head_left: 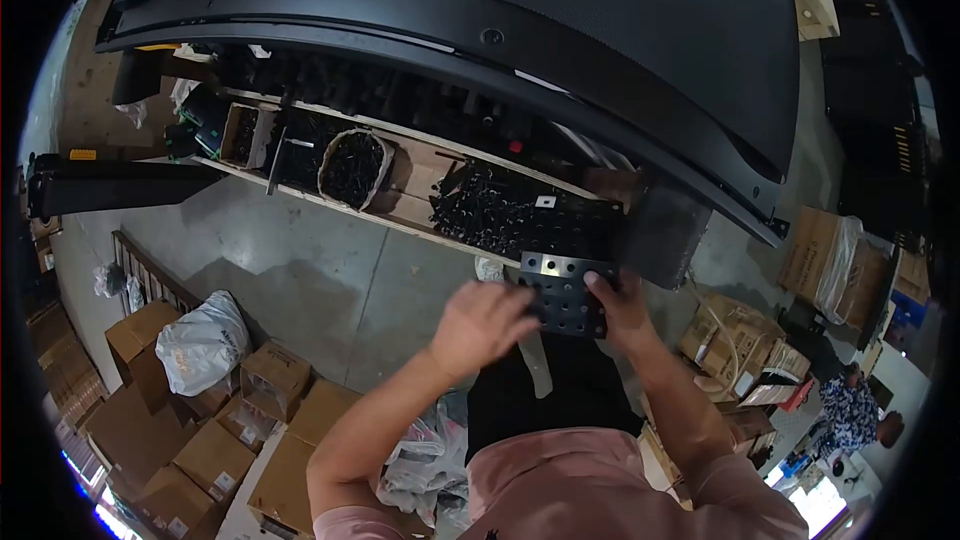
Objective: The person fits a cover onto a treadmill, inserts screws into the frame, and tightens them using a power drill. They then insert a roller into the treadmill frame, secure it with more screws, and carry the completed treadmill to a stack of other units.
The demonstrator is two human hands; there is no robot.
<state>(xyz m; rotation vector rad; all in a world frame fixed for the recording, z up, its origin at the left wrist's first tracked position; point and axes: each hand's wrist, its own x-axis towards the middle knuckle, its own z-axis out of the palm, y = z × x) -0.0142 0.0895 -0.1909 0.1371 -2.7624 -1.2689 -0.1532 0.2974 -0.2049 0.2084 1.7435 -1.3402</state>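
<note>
My right hand (622, 312) grips a flat black metal plate (568, 308) by its right edge, thumb on top. Rows of round holes run across the plate, and its upper edge catches the light. At the plate's left side is my left hand (483, 328), its fingers smeared by motion. Just beyond the plate, a long wooden tray (410, 210) holds a heap of black bolts (480, 210). A small light square piece (545, 202) lies among the dark parts there. Farther left in the tray stands a round container of dark small parts (352, 168).
A large dark machine panel (450, 15) overhangs the tray. Cardboard boxes (213, 458) and a white plastic bag (203, 342) sit on the lower left floor. More boxes (738, 340) stand at right, where a person (850, 410) is farther off. A dark beam (120, 188) juts in at left.
</note>
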